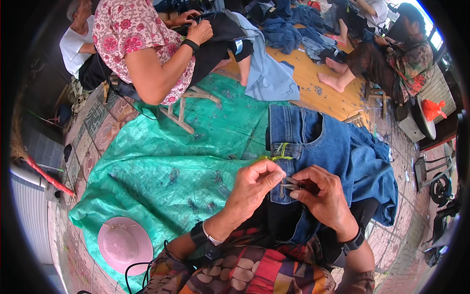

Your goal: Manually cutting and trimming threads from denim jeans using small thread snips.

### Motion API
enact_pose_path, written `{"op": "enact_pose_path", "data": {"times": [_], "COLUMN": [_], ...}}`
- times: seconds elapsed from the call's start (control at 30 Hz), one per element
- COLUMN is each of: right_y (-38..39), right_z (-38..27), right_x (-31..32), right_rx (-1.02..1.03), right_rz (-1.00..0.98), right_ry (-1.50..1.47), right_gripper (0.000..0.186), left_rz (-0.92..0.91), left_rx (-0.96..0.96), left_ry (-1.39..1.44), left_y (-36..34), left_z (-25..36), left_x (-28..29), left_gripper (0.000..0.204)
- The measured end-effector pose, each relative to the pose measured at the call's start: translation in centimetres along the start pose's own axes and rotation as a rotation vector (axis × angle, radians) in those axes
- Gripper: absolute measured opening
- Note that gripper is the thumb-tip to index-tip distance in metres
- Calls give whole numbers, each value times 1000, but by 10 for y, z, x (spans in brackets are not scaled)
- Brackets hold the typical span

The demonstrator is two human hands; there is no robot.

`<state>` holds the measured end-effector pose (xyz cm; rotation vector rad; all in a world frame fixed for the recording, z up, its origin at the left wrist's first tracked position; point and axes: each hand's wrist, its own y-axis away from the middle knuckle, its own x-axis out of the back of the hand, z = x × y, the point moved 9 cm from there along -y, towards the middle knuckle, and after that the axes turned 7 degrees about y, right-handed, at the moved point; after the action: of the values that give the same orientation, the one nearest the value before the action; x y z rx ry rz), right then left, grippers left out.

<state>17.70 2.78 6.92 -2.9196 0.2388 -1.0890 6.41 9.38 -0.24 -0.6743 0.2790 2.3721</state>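
Blue jeans (333,147) lie across my lap, waistband toward the top, with a yellow-green tie (281,152) on it. My left hand (252,193) pinches at the waistband's side, just below the tie; what sits between its fingertips is too small to make out. My right hand (325,198) holds small metal snips (291,184) over the fly, their tips pointing toward my left fingers.
Green tarp (142,176) covers the ground, a pink hat (125,242) on it. A person in a floral top (142,49) sits by a wooden stool (181,115). Others (78,44) (401,63) sit around denim piles (281,34). A red bag (431,110) is right.
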Motion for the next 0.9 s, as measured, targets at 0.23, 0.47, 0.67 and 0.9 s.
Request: {"op": "enact_pose_path", "data": {"times": [0.23,0.47,0.67,0.9], "right_y": [-5,-10,-9,-8], "right_z": [-1,2,6,12], "right_x": [-2,-3,-6,-2], "right_rx": [37,9,-49,-10], "right_rz": [-39,-46,-38,52], "right_ry": [55,63,53,-27], "right_gripper": [23,19,16,14], "left_rz": [-11,-14,-16,113], "left_rx": [39,44,13,-18], "left_ry": [-12,-51,-106,-128], "left_y": [-1,-4,-1,15], "left_z": [-2,-6,-4,28], "left_x": [0,1,6,38], "left_gripper": [10,11,12,17]}}
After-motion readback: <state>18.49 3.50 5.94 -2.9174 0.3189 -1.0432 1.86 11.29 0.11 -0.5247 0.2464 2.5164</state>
